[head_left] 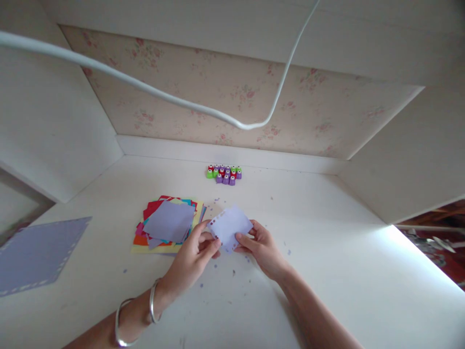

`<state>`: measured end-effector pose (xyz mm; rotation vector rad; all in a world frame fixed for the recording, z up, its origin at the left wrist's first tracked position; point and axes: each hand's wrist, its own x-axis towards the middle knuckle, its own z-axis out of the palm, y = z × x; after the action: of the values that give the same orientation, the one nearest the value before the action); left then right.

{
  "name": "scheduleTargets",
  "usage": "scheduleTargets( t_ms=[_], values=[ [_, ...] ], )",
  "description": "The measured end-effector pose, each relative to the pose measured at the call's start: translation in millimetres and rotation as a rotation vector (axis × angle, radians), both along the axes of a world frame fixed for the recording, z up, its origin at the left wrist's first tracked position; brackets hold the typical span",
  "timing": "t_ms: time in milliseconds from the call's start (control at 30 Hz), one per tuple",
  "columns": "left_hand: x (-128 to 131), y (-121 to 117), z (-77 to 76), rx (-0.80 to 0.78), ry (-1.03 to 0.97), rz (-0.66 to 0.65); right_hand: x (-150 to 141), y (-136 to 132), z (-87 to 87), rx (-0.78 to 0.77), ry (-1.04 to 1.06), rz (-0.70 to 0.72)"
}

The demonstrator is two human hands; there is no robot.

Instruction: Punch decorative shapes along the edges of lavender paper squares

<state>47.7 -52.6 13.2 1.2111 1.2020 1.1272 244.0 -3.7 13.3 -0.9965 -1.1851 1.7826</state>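
Between my hands is a lavender sheet of paper (232, 225), raised a little above the white table, with small punched holes along its left edges. My left hand (199, 247) pinches its left corner between thumb and fingers. On the opposite side, my right hand (259, 245) grips the right edge, thumb on top. Left of the paper lies a stack of coloured paper sheets (170, 220), lavender on top with red, yellow, orange and blue showing beneath. Several small craft punches (225, 174) in purple, green and red stand grouped behind.
Small lavender paper bits (202, 285) are scattered over the white table (327, 252). A larger lavender sheet with punched edges (43, 254) lies at the far left. A white cable (163, 97) hangs across the upper view, before a flowered wall panel (236, 92).
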Motion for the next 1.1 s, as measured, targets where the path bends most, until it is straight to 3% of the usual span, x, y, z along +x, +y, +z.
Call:
scheduleTargets(
  t_ms=[133, 300, 400, 500, 600, 700, 800, 900, 1100],
  values=[
    [-4.0, 1.4, -1.9, 0.026, 0.047, 0.021, 1.7, 0.1, 3.6, -0.003, -0.026, 0.075],
    [-6.1, 1.1, -6.2, 0.026, 0.096, -0.03, 9.3, 9.5, 6.6, 0.061, -0.078, -0.022],
    [-5.0, -0.9, -7.5, 0.034, 0.156, -0.084, 15.8, 12.0, 5.4, 0.129, -0.207, 0.028],
    [-7.8, -1.0, -7.1, 0.137, 0.305, -0.086, 21.4, 11.4, 3.5, 0.213, -0.295, 0.146],
    [-17.0, 3.9, -4.9, 0.364, 0.594, -0.002, 25.5, 12.2, 1.5, 0.22, -0.367, 0.221],
    [-29.4, 14.1, -2.6, 0.574, 0.916, 0.037, 27.7, 17.3, -1.2, 0.146, -0.375, 0.102],
    [-41.7, 24.7, -3.7, 0.618, 1.144, -0.02, 29.1, 25.1, -5.1, 0.074, -0.32, -0.106],
    [-53.8, 31.1, -8.6, 0.596, 1.207, -0.059, 31.5, 31.7, -9.3, 0.09, -0.306, -0.237],
    [-71.4, 31.3, -16.0, 0.532, 1.224, -0.043, 35.6, 35.1, -16.3, 0.16, -0.432, -0.288]
  ],
)
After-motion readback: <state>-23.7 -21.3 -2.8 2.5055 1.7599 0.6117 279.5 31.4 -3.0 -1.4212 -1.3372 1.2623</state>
